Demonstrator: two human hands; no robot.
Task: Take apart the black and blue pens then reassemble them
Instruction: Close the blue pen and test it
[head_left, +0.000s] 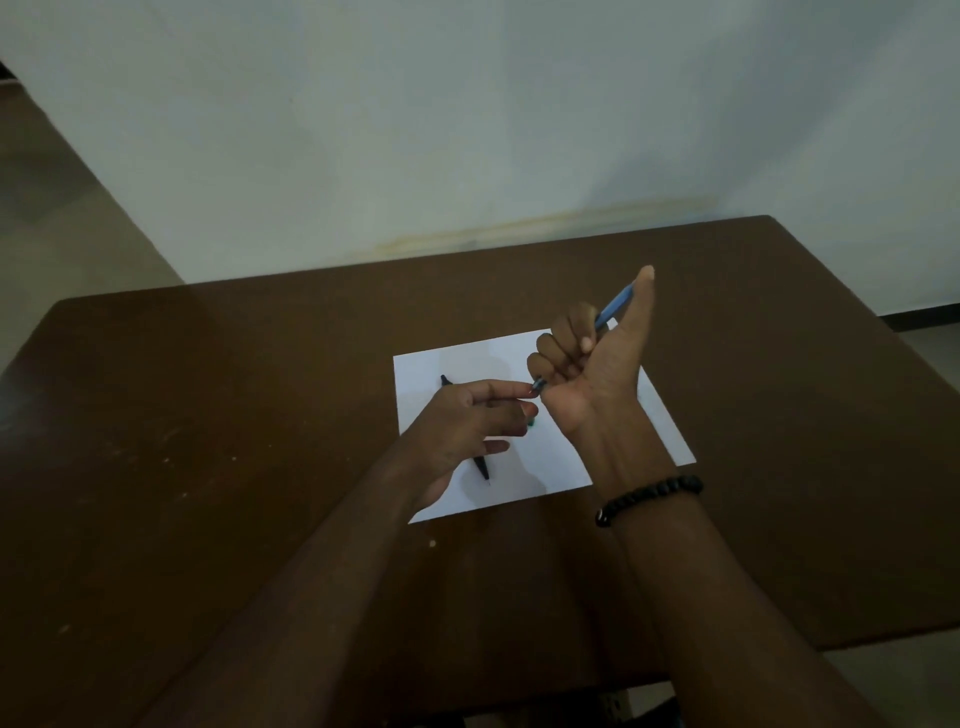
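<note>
Early in the task, by the look of it. Blue pen (613, 306) clenched in right hand (587, 374), slanting toward 1 o'clock; left hand (467, 421) pinching its lower tip. Black pen (480, 465) at 7 o'clock on white paper (654, 415), apparently whole, untouched.

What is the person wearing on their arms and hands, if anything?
Both forearms are bare, with no sleeves in view. The right wrist carries a bracelet of round black beads with one small pale spot near its left end. The left hand and right hand wear no gloves, and no rings show on the fingers.
</note>
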